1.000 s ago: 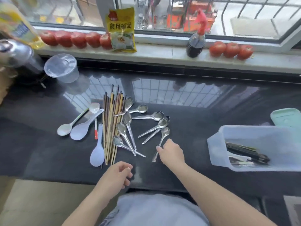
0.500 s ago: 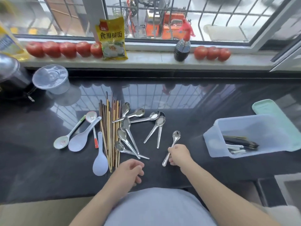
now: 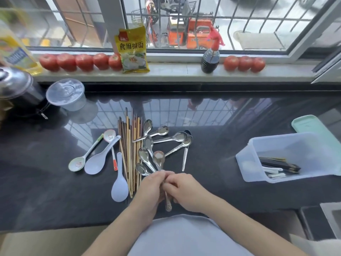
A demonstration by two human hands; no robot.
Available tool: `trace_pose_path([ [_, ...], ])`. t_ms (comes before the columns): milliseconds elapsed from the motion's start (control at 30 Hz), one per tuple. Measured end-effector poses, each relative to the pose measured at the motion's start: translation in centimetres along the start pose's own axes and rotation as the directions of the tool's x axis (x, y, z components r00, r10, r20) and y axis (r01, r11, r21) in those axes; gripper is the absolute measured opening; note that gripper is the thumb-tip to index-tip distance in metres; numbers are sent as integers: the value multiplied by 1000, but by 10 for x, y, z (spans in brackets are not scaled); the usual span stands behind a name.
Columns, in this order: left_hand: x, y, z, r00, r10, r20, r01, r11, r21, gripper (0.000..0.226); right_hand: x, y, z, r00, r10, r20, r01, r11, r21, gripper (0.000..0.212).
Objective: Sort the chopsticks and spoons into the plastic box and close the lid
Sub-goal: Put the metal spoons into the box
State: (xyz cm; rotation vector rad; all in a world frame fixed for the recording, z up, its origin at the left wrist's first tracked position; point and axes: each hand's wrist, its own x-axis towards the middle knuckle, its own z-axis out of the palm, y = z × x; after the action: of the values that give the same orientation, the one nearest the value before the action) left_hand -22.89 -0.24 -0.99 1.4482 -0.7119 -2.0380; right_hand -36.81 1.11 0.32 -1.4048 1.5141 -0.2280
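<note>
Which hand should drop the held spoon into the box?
Right, probably. Both the left hand and right hand hold the metal spoon, but the plastic box sits open on the right, so the right hand needn't cross over.

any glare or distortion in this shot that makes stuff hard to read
Head view: the glossy black counter mirrors the window bars, the reflection reaching the chopsticks; wide-angle bending curves the sill and frame edges; the yellow bottle at far left is blurred.

chopsticks (image 3: 131, 145): bundled flat on counter | steel spoons (image 3: 171, 138): scattered beside | plastic box (image 3: 287, 156): open, tilted, partly filled
</note>
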Motion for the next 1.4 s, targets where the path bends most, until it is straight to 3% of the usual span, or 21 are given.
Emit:
trace_pose_path([
  [100,2,1,-19,985,-64,-162,49,994,-97,33,-2,6,8,990,58,127,-67,995,68,22],
  [233,-4,-1,-50,956,-71,-286,24,986,-166,28,19,28,6,964,264,32,-265,962,69,18],
  [367,-11,-5,-77,903,-99,-419,12,979,-205,22,66,26,10,970,232,-75,-244,931,-270,16],
  [467,-16,-6,-88,877,-160,-454,50,968,-244,18,96,13,23,977,171,-130,-209,898,-388,28],
  [533,-18,-7,-88,878,-176,-444,58,962,-267,18,106,7,31,976,173,-136,-216,865,-453,31],
  [667,-18,-8,-78,903,-164,-398,49,958,-283,21,110,17,40,973,184,-140,-230,833,-504,16],
  [833,-17,-5,-64,931,-150,-334,28,939,-343,25,98,24,28,970,227,-89,-241,946,-215,24],
  [1000,-13,3,-48,976,-136,-169,53,905,-421,31,45,6,4,988,145,48,-150,983,102,16],
  [1133,-13,11,-20,998,-69,-14,58,912,-405,36,23,-9,6,993,53,109,-53,999,3,16],
  [1267,-6,6,-14,987,-150,-64,106,886,-452,31,24,-11,19,991,-2,131,17,993,-115,22],
  [1400,-13,0,-32,981,-161,-105,101,898,-428,32,23,-14,21,952,-34,305,65,993,-93,27],
])
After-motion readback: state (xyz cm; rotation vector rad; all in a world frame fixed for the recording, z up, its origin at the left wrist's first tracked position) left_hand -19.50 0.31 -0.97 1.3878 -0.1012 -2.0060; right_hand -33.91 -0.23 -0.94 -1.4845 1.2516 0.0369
